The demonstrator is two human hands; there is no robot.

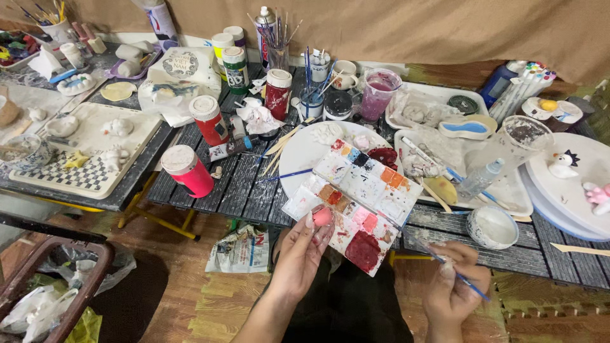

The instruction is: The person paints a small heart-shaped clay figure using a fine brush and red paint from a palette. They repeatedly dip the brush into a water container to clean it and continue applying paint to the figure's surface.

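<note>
Three red cylindrical paint jars with white lids are set on the dark slatted table, the nearest one tipped leftward; green-labelled bottles are stood behind them. A small pink figure is pinched in the left hand, just beside the paint palette, whose long axis is run from upper left to lower right. A blue-handled brush is gripped in the right hand, tip pointed up-left. A tan cloth is hung behind.

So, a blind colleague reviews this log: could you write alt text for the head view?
A left hand holds a small pink piece at a paint-stained white plastic palette; the right hand holds a thin blue-handled brush over a cluttered dark slatted table.
</note>
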